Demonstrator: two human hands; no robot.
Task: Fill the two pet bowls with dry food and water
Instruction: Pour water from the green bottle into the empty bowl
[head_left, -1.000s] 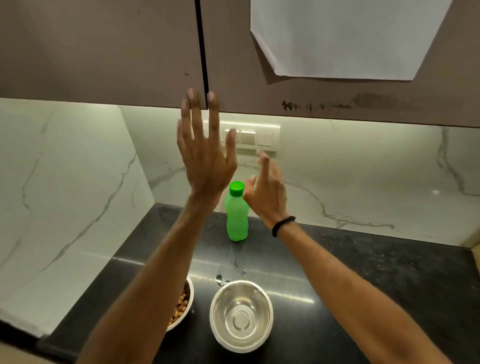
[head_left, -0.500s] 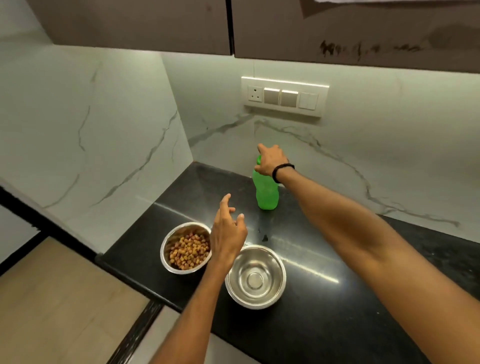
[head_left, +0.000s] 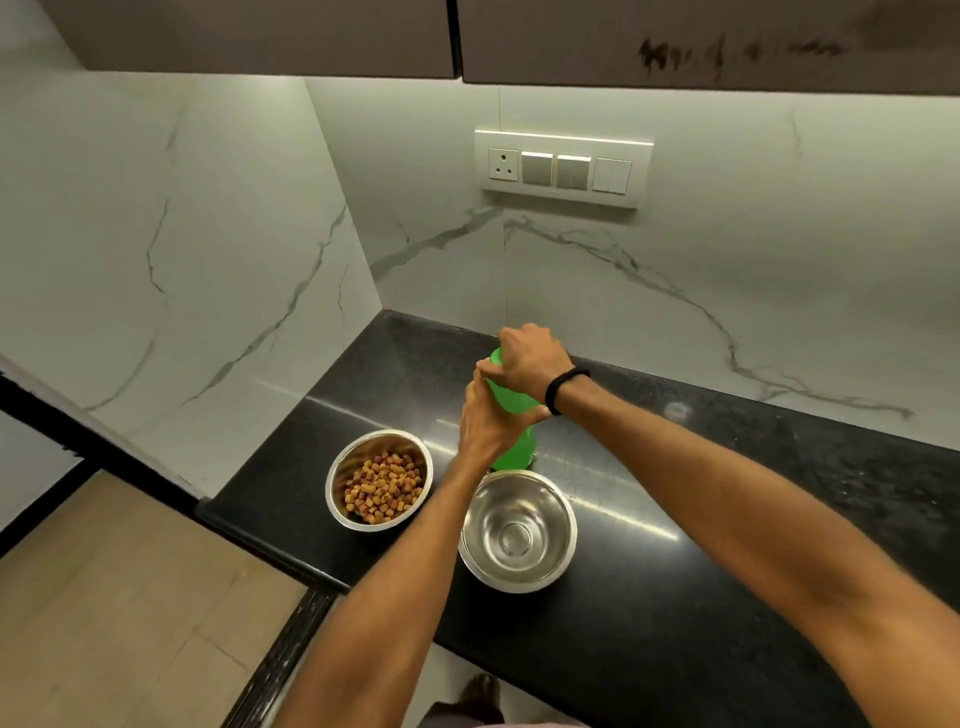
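Observation:
Two steel bowls stand near the front of the black counter (head_left: 727, 597). The left bowl (head_left: 340, 470) holds brown dry kibble. The right bowl (head_left: 517, 532) has nothing in it. Just behind the right bowl stands a green plastic bottle (head_left: 514, 449). My left hand (head_left: 491, 415) grips the bottle's body. My right hand (head_left: 527, 356), with a black band on the wrist, is curled over the bottle's top and hides the cap.
White marble walls close the corner at the left and back. A switch panel (head_left: 563, 169) sits on the back wall, and brown cupboards (head_left: 260, 36) hang overhead. The counter's front edge drops to a wooden floor (head_left: 119, 613) at the lower left.
Both hands came down from the cupboard doors. My right hand reached the bottle's top first, then my left hand moved from above the bowls onto the bottle's body. The camera tilted down.

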